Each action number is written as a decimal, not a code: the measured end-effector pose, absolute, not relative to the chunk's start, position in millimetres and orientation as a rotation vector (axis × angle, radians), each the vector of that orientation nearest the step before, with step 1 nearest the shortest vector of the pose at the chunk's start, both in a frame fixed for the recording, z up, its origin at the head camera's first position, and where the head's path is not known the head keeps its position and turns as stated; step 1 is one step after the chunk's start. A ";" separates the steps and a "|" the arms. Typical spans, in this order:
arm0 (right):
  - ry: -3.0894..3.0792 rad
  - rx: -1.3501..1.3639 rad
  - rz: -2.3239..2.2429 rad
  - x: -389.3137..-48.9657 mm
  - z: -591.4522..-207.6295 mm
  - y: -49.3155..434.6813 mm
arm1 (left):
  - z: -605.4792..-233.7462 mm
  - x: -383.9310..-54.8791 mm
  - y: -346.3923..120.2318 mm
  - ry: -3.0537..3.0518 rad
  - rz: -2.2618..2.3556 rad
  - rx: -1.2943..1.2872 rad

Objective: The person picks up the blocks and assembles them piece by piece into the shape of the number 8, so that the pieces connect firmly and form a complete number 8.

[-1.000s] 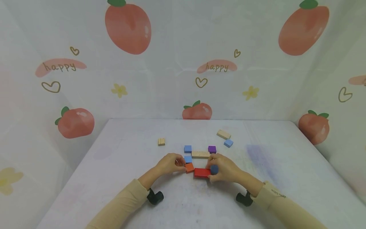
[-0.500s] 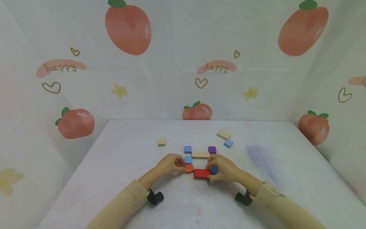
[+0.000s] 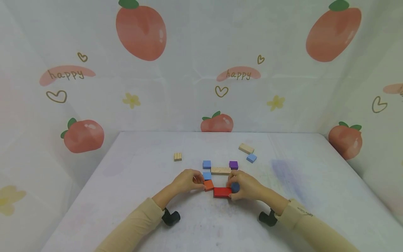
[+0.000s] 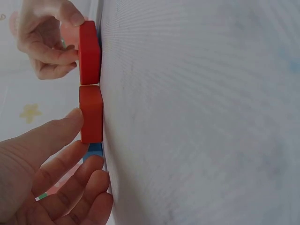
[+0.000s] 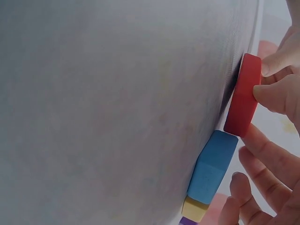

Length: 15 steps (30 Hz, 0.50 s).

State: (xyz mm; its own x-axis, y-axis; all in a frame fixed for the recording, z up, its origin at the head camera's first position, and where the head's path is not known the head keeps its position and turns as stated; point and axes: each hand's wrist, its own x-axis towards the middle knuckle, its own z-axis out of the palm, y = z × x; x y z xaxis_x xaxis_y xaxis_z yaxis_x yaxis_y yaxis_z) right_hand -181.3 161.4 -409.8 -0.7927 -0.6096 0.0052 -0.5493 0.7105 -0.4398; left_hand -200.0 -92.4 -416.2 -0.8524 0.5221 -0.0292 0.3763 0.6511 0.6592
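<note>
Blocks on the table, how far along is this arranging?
Partway, I'd guess. Already grouped: two blue blocks, a long wooden block and a purple block. In hand: the left grip pinches the orange block, the right grip the red block. Perhaps left: the ridged block, angled wooden block and stray blue block lie apart.
</note>
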 end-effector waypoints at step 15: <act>2.774 -0.988 -0.611 -182.9 -410.7 161.4 | -415.0 -199.6 -92.0 2.656 0.991 0.716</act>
State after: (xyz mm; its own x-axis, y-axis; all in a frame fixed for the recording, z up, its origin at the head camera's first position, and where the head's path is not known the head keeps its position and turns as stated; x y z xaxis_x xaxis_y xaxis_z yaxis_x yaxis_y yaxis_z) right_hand -182.9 161.4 -410.7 -0.7762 -0.6305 0.0096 -0.5762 0.7030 -0.4168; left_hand -199.6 -92.0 -415.0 -0.8578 0.5131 -0.0322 0.3665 0.6542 0.6616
